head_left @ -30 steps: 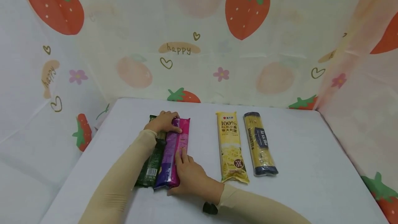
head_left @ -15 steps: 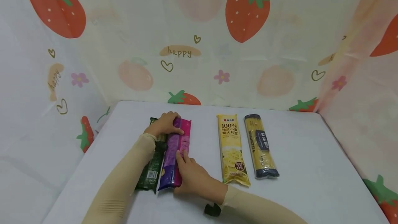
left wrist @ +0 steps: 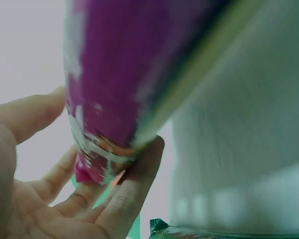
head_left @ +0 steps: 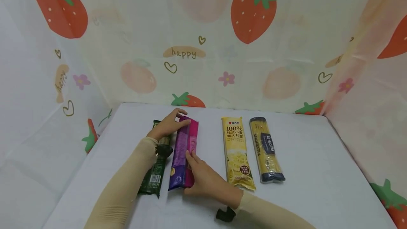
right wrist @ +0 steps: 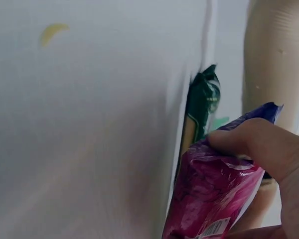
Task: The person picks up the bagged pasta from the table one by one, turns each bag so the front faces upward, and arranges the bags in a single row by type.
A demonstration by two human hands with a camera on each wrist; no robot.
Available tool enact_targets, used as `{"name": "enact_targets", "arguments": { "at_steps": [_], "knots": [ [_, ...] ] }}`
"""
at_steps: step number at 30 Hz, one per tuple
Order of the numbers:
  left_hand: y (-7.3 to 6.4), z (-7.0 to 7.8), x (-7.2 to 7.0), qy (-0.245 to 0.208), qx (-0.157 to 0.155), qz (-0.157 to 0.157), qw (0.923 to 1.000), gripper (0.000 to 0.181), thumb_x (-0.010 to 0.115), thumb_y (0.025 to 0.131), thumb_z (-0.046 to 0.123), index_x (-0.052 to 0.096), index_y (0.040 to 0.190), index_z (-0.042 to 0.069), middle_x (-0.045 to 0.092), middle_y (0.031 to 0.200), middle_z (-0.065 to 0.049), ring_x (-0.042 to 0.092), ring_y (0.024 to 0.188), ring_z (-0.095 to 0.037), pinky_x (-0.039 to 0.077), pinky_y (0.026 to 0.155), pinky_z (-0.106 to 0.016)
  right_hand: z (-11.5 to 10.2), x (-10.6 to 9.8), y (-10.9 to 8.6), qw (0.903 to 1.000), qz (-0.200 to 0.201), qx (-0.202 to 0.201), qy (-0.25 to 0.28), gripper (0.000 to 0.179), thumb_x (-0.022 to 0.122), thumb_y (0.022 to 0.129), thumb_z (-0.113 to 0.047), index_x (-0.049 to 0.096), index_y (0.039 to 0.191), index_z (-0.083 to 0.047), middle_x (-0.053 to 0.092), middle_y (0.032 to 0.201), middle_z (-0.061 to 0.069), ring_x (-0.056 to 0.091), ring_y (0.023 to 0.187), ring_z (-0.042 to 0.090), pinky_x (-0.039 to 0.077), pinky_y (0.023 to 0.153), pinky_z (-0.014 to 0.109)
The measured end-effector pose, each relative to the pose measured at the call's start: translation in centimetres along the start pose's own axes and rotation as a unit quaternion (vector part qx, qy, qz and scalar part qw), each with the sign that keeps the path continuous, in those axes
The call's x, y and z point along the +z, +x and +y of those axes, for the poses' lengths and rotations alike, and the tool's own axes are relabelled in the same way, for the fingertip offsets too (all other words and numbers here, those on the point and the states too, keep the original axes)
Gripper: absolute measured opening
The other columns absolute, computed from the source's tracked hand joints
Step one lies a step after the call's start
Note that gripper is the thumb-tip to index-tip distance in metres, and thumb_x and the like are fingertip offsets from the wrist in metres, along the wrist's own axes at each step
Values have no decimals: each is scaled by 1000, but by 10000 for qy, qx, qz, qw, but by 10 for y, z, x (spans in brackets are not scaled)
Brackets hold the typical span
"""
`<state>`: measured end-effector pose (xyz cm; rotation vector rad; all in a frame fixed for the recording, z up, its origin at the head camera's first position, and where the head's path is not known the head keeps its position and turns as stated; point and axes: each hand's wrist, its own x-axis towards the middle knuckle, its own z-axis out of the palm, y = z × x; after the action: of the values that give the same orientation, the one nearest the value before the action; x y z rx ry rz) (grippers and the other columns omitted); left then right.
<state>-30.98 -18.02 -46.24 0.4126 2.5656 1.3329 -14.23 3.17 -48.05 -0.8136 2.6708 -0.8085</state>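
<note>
A long purple and pink packet point(head_left: 180, 147) slants slightly in the head view, left of the table's middle. My left hand point(head_left: 166, 125) holds its far end, thumb on the near face and fingers round the other side. My right hand point(head_left: 210, 182) grips the lower right edge; in the right wrist view its thumb point(right wrist: 239, 137) presses on the end of the wrapper. Left of it lies a dark green packet point(head_left: 155, 177) with a barcode, partly hidden under my left hand and wrist. In the left wrist view the purple packet point(left wrist: 114, 64) stands between thumb and fingers.
To the right, a yellow pasta packet point(head_left: 235, 147) and a clear spaghetti packet point(head_left: 266, 151) with dark blue ends lie side by side on the white table point(head_left: 311, 158). A strawberry-print curtain point(head_left: 203, 77) rises behind the table and at both sides.
Both hands have shifted the purple and pink packet to the right, opening a gap from the green packet. The green, yellow and spaghetti packets stay in place.
</note>
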Motion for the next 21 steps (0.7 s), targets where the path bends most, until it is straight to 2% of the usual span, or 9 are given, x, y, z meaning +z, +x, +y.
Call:
{"name": "enact_targets", "arguments": {
  "at_steps": [3,6,10,13,15,17,21],
  "knots": [
    [-2,2,1,-681,-39,152,9976,58,63,110,37,44,154,5,48,153,-28,59,132,-42,54,105,-54,3,-5,-4,9996,91,-91,266,124,96,78,-32,20,171,-4,22,174,26,38,156,39,41,122,46],
    [-3,2,2,-1354,-44,230,9905,53,52,115,33,41,157,1,47,154,-30,63,125,-38,57,102,-48,6,-8,-7,9978,120,-154,636,122,95,79,-27,18,172,-5,19,175,25,32,159,37,38,124,47],
    [0,0,2,-2278,-201,325,9730,49,39,119,24,39,161,0,45,157,-29,69,106,-23,58,93,-34,8,-14,-11,9925,198,-293,1173,121,93,82,-21,15,173,-7,16,177,21,27,161,33,35,125,48],
    [4,-3,2,-2716,-218,318,9616,49,37,117,11,37,163,-2,43,160,-30,69,95,-11,58,86,-25,11,-16,-12,9854,286,-485,1605,119,92,84,-15,14,173,-8,14,178,18,28,161,30,38,124,46],
    [5,-5,2,-2713,-172,260,9620,52,40,114,3,33,165,-4,42,161,-31,68,96,-9,57,85,-22,13,-16,-14,9800,328,-615,1865,118,91,85,-12,13,173,-7,15,178,16,30,160,29,42,121,42],
    [6,-7,3,-2513,-111,200,9676,57,44,111,-1,31,166,-5,41,162,-30,67,105,-10,56,90,-22,16,-16,-15,9736,365,-717,2136,117,90,86,-10,12,173,-7,18,178,14,34,158,28,45,118,37],
    [7,-9,4,-2074,-36,189,9781,63,57,107,1,33,166,-2,41,164,-25,57,130,-24,49,107,-35,20,-18,-16,9657,461,-824,2418,117,90,86,-9,12,173,-9,23,177,11,38,156,27,46,116,33]
  ]
}}
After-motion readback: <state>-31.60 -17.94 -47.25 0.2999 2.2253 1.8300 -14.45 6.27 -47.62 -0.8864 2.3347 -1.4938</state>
